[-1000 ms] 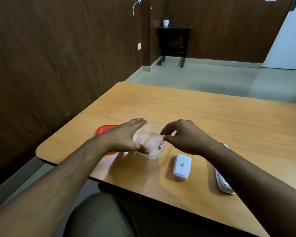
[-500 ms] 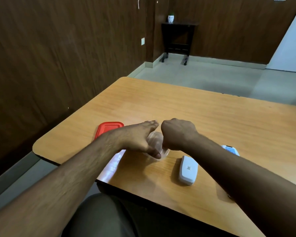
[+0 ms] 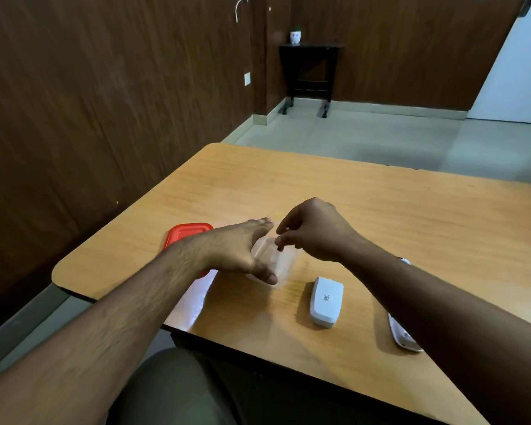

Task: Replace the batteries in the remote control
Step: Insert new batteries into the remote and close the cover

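1. My left hand (image 3: 236,251) is spread flat, fingers apart, against the near and left side of the clear plastic container (image 3: 276,262), steadying it on the wooden table (image 3: 380,210); it braces the tub and does not grip it.
2. My right hand (image 3: 314,231) hovers over the container's open mouth with thumb and fingertips pinched together. I cannot tell whether a battery sits in that pinch; nothing shows between the fingers.
3. The red lid (image 3: 186,233) lies off the container, partly under my left wrist, so the tub is already open.
4. The white battery cover (image 3: 325,302) lies apart on the table, label up, just right of the container. I judge the remote has been opened.
5. The remote control (image 3: 403,335) rests near the table's edge, mostly hidden beneath my right forearm; its battery bay is not visible.
6. Left to do, as I read it: fit fresh cells and snap the cover back.
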